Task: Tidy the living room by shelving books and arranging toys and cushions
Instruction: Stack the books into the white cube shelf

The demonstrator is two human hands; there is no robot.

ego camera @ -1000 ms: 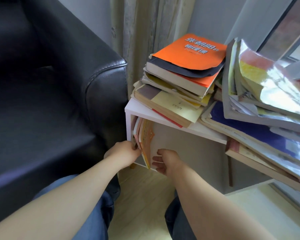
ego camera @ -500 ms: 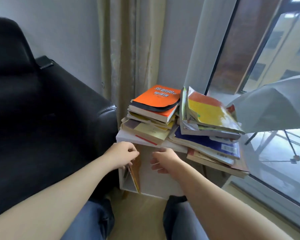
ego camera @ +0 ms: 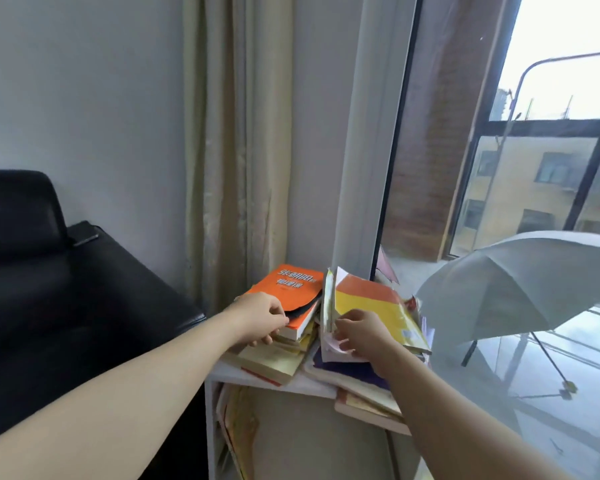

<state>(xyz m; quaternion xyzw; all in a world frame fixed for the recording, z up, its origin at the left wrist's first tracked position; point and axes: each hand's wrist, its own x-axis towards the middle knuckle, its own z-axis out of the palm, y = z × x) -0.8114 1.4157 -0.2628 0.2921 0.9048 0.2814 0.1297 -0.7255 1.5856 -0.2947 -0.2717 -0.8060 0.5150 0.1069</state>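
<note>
Gripping the near corner of the orange book [ego camera: 288,289] with the left hand [ego camera: 262,318], thumb on top and fingers curled under, atop the left stack on the white shelf unit [ego camera: 210,427]. Pinching the page edges of the yellow-covered book [ego camera: 371,303] with the right hand [ego camera: 361,332], atop the right stack just beside. Below, in the open compartment, thin books [ego camera: 238,424] leaning at the left wall. At left, a black sofa [ego camera: 66,306]; behind, a beige curtain [ego camera: 236,168]; beyond the glass, an open grey umbrella [ego camera: 516,282].

Head-worn camera looks forward and slightly down, close above the book stacks [ego camera: 284,289].
</note>
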